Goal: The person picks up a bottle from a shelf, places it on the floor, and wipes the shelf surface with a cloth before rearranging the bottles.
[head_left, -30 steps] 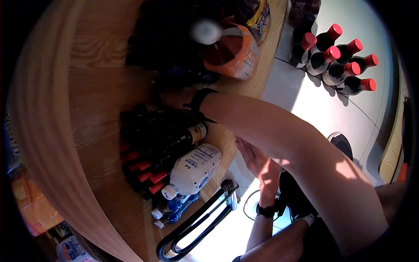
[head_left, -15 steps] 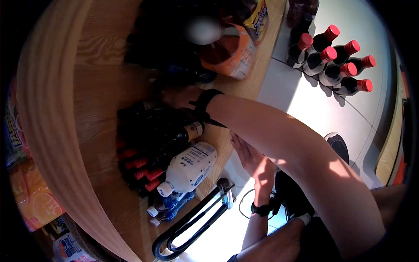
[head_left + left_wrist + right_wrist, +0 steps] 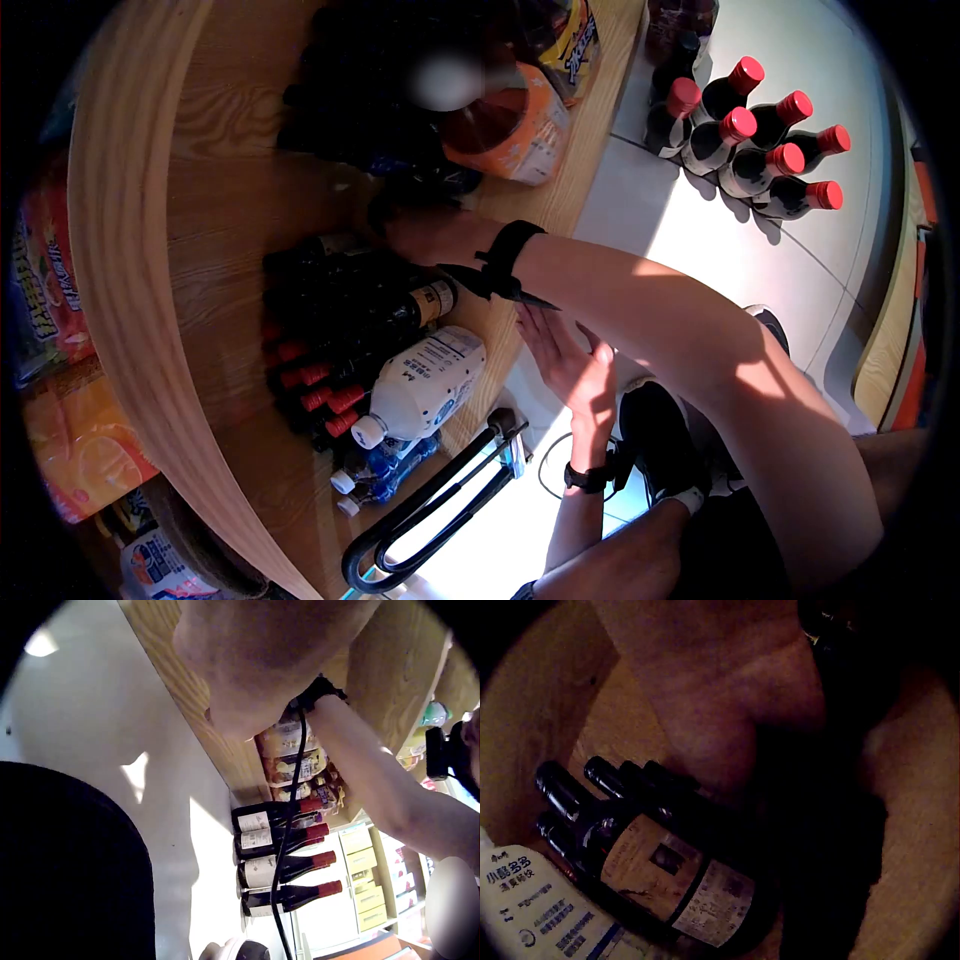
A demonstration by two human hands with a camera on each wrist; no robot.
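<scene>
My right hand (image 3: 440, 232) reaches deep into the wooden shelf, a black strap round its wrist, between dark bottles. In the right wrist view its palm (image 3: 727, 697) shows beside a large dark shape (image 3: 832, 862); the fingers are lost in shadow, so I cannot tell what they hold. Close by lies a wine bottle (image 3: 682, 877) with a tan label, among other dark bottles with red caps (image 3: 325, 395). A white drink bottle (image 3: 430, 385) lies next to them. My left hand (image 3: 575, 370), fingers straight, is at the shelf's front edge below the right forearm.
Several red-capped wine bottles (image 3: 755, 140) stand on the tiled floor. On the shelf (image 3: 225, 220) are a large orange-labelled bottle (image 3: 520, 125), snack bags (image 3: 575, 45) and blue-labelled bottles (image 3: 390, 470). A black U-shaped lock (image 3: 430, 530) hangs at the shelf front. A cable (image 3: 289, 832) crosses the left wrist view.
The right hand and its strap have drawn back a little toward the shelf's front edge. The head view has shifted slightly. The left hand stays nearly where it was.
</scene>
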